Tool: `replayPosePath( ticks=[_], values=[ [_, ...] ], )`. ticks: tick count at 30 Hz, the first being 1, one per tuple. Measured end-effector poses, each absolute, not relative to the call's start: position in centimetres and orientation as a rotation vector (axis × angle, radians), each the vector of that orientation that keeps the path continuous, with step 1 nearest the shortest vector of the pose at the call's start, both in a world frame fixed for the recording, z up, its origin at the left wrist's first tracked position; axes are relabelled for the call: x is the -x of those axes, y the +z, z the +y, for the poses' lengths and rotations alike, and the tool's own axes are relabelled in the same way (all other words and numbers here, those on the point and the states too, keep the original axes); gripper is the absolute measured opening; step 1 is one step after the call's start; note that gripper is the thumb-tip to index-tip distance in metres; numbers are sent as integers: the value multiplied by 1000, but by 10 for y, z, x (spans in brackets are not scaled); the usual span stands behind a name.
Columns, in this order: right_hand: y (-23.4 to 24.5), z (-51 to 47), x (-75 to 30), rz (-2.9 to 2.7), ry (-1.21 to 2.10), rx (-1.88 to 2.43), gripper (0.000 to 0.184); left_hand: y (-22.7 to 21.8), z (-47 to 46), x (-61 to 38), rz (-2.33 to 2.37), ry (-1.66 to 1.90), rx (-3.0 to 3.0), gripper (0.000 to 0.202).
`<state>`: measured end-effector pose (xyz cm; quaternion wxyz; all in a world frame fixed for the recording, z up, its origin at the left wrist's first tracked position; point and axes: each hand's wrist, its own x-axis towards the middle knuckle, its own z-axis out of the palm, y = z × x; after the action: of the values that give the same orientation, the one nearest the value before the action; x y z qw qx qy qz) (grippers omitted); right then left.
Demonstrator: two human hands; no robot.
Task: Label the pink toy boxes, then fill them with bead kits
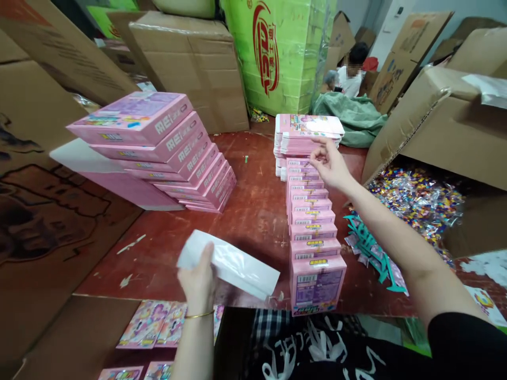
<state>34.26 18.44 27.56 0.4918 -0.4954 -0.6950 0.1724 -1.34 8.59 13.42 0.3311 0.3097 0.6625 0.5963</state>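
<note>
White carton [237, 266] in L grip [197, 282]; R grip [330, 166] touches pink stack [304, 126].

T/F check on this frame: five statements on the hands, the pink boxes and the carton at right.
1. The left hand holds a white flat carton. True.
2. The right hand lies flat on the red table. False: it is raised, fingers at the near edge of the flat pink stack.
3. A row of pink boxes stands in a line on the table. True.
4. The leaning pile of pink boxes is to the right of that row. False: it is to the left.
5. The open cardboard box holds green bags. False: it holds small multicoloured wrapped pieces.
</note>
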Motion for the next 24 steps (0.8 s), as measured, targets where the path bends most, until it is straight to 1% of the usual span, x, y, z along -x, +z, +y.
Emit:
replayPosePath(
  ticks=[2, 4, 7, 11, 14, 21, 23, 24],
  values=[
    [254, 234, -378, -1736, 455, 1306, 51, 96, 92, 18, 1816, 1353, -760, 51],
    [236, 265, -397, -1776, 531, 1386, 50, 63, 93, 23, 1920, 1189, -879, 49],
    [220, 286, -403, -1854, 622, 1415, 53, 33, 93, 27, 1994, 1046, -1145, 49],
    [214, 299, -399, -1994, 654, 1405, 57, 23, 94, 28, 2012, 888, -1336, 52],
    [210, 307, -399, -2082, 662, 1412, 61, 21, 95, 29, 2025, 861, -1362, 52],
    [203, 310, -397, -2200, 402, 1518, 69, 17, 96, 30, 2061, 829, -1357, 52],
    [206, 308, -397, -2176, 311, 1517, 64, 18, 96, 29, 2057, 835, -1344, 53],
    [208, 309, -398, -2138, 262, 1528, 56, 18, 96, 29, 2058, 836, -1339, 53]
  ],
)
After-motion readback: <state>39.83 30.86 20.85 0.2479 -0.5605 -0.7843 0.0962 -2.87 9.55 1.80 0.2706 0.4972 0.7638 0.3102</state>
